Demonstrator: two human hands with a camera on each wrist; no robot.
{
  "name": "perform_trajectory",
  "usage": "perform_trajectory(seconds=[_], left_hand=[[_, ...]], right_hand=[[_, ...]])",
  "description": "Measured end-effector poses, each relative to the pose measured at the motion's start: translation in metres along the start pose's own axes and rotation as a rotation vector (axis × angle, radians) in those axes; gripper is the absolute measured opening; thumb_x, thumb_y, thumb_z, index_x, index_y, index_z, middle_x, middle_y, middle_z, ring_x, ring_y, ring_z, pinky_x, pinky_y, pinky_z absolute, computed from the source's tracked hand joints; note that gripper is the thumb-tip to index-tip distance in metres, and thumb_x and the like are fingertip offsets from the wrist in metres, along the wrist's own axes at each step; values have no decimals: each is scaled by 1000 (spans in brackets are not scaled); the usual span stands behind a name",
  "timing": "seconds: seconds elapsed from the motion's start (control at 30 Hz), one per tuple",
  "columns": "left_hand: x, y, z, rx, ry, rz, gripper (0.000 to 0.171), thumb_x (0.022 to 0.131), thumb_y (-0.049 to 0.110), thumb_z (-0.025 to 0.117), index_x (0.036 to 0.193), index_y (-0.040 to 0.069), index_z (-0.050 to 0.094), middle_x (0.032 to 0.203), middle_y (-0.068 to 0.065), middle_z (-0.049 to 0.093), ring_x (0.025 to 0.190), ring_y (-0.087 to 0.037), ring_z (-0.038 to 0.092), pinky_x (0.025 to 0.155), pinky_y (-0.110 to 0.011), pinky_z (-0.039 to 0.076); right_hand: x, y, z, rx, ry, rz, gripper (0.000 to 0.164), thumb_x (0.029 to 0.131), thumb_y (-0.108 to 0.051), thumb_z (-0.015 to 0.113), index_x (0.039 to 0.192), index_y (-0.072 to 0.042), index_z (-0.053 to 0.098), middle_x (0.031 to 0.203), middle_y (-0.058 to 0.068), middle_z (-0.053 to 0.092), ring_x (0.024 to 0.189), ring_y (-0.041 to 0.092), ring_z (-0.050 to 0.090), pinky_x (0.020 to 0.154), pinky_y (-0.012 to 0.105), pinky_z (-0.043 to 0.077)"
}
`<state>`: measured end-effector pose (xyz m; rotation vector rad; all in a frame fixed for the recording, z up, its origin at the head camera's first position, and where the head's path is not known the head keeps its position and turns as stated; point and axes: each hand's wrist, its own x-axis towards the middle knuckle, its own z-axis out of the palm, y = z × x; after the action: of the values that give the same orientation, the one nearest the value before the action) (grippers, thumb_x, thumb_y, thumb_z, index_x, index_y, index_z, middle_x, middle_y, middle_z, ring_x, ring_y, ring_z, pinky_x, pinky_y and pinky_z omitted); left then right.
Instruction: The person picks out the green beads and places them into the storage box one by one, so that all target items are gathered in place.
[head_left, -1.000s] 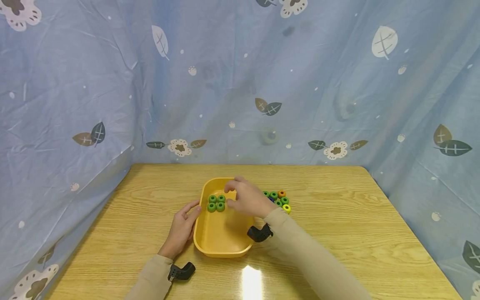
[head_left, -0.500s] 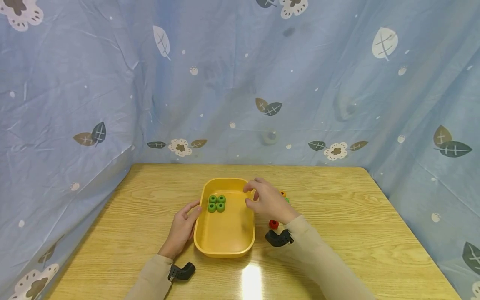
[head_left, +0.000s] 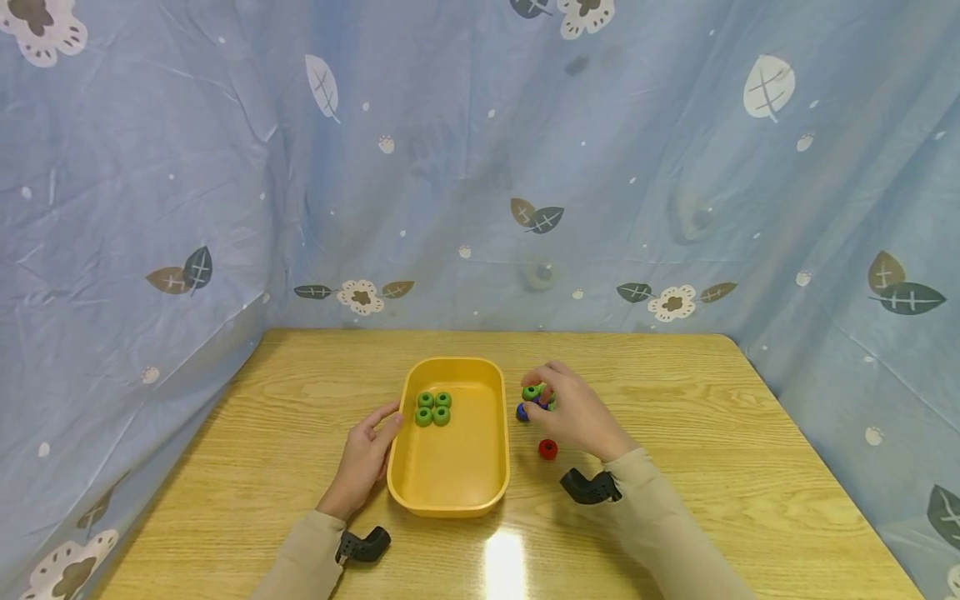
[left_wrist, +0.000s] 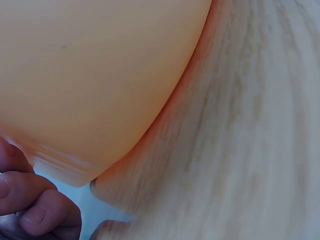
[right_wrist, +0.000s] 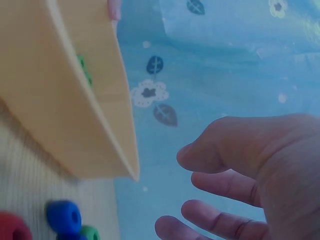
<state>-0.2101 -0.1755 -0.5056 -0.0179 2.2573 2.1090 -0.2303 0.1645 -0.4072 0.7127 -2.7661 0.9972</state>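
Note:
The yellow plastic tray point(head_left: 450, 479) stands on the table. Inside, toward its far left, several round green beads point(head_left: 425, 400) with dark holes sit in a block. My left hand point(head_left: 362, 462) holds the tray's left side, thumb at the rim; its curled fingers point(left_wrist: 37, 200) show against the outer wall in the left wrist view. To the right of the tray, my right hand point(head_left: 573, 412) hovers over loose beads, thumb and fingers apart with nothing between them. Green beads point(head_left: 531, 392) and a blue bead point(head_left: 522, 412) show beside its fingertips; the hand hides others.
A red bead point(head_left: 548, 450) lies apart, nearer the front, between the tray and the right wrist. Black wrist cameras point(head_left: 591, 487) jut from both sleeves. The wooden table point(head_left: 675, 417) ends at a blue patterned curtain point(head_left: 480, 167) behind and at the sides.
My right hand has moved right, from above the tray across its right rim to the loose beads. The left hand, the tray and the green beads in it stay put.

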Motion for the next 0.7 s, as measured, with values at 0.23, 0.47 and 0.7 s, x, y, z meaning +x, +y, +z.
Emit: perform_trajectory(seconds=[0.23, 0.47, 0.7], left_hand=[[0, 0, 0, 6, 4, -5, 47, 108, 38, 59, 149, 15, 54, 46, 4, 42, 34, -7, 32, 37, -22, 31], [-1, 0, 0, -5, 0, 3, 48, 108, 37, 59, 150, 14, 53, 46, 4, 42, 34, -7, 31, 36, -21, 30], [-1, 1, 0, -13, -7, 13, 48, 109, 37, 58, 150, 13, 52, 45, 5, 41, 33, -6, 30, 36, -21, 29]], right_hand=[[-5, 18, -3, -84, 47, -1, 25, 90, -11, 80, 113, -8, 71, 110, 7, 64, 84, 17, 60, 72, 31, 52], [-6, 30, -2, -95, 28, 15, 28, 91, -9, 79, 117, -3, 70, 114, 16, 63, 88, 26, 64, 75, 37, 54], [-5, 40, 0, -131, -8, 70, 29, 91, -9, 78, 118, -3, 71, 111, 16, 63, 83, 20, 63, 73, 36, 55]])
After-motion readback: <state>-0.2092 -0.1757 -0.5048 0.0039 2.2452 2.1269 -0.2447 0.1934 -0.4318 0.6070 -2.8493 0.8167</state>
